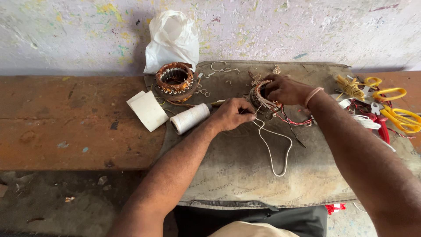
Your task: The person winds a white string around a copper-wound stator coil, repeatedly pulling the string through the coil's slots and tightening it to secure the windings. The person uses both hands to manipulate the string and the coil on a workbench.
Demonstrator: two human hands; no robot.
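My left hand pinches a white cord that loops down over the grey mat. Just beyond it, my right hand grips a small motor stator with copper windings, tilted on the mat; red and white wires trail from it. A spool of white thread lies to the left of my left hand. A second, larger stator with copper windings stands further back on the left.
White cards lie left of the spool, a white plastic bag leans on the wall. Yellow-handled scissors, yellow cord and red tools sit at the right. Rust-brown ledge runs left.
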